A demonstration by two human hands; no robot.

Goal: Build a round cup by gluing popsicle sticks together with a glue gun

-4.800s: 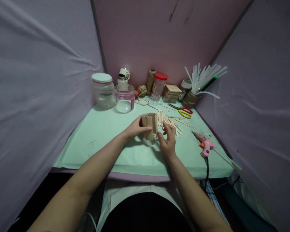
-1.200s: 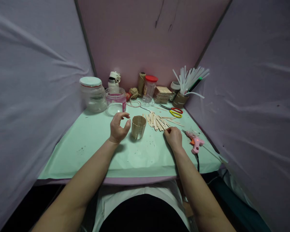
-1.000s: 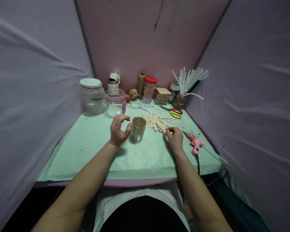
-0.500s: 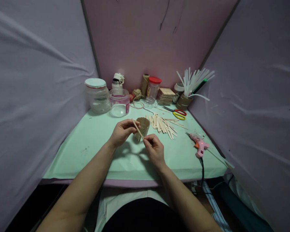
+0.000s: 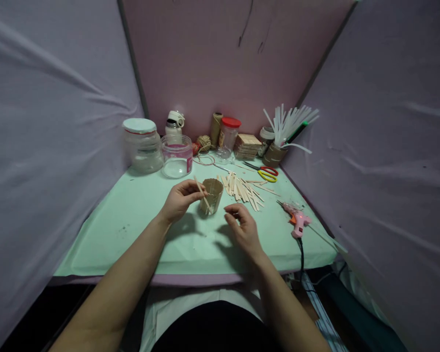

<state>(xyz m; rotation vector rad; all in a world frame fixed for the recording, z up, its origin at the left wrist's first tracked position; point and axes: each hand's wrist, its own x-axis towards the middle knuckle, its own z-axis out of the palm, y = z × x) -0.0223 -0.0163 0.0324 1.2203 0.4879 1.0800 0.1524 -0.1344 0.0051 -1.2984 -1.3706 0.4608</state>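
Note:
My left hand (image 5: 181,199) pinches a flat wooden craft stick (image 5: 201,192) between thumb and fingers, the stick slanting down to the right. Just behind it stands a brown, scallop-rimmed cup (image 5: 214,189), partly covered by the stick and fingertips. My right hand (image 5: 243,225) hovers over the table to the right of the cup, its thumb and fingers apart and holding nothing. Beyond the cup lies a loose pile of craft sticks (image 5: 240,188). A pink glue gun (image 5: 298,220) rests on its side at the right.
Scissors (image 5: 266,171) with red and yellow handles lie behind the stick pile. At the back stand a lidded jar (image 5: 142,146), an open clear tub (image 5: 176,159), a red-lidded jar (image 5: 229,137), stacked wooden squares (image 5: 247,146) and a holder of glue sticks (image 5: 275,155). Fabric walls enclose both sides.
My right hand has let go of the craft stick and drawn away to the right. The stick stays in my left hand, now tilted more steeply. The whole view has shifted slightly.

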